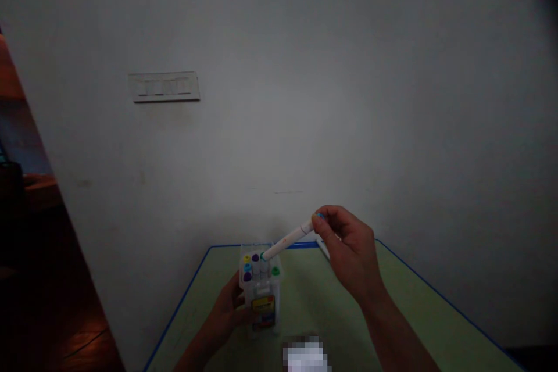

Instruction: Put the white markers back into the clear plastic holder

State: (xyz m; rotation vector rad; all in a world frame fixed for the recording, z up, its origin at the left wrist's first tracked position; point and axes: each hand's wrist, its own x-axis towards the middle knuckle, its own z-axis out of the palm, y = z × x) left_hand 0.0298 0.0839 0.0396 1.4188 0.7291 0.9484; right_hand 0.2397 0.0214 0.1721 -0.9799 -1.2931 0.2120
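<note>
A clear plastic box point(264, 290) stands upright on the table, with several white markers inside showing yellow, blue, purple and green ends. My left hand point(231, 308) is closed around the box's left side, below its rim. Over the box, my right hand point(349, 247) pinches a white marker point(290, 238) by its blue end. That marker slants down to the left, its lower tip at the tops of the markers in the box. Behind my right hand, another white stick-like thing point(322, 249) lies on the table, partly hidden.
The green table point(314, 296) has a blue edge and stands against a grey wall point(279, 128). A switch plate point(164, 87) is on the wall. At the bottom edge is a blurred-out pale patch point(306, 354). A dark room opens at far left.
</note>
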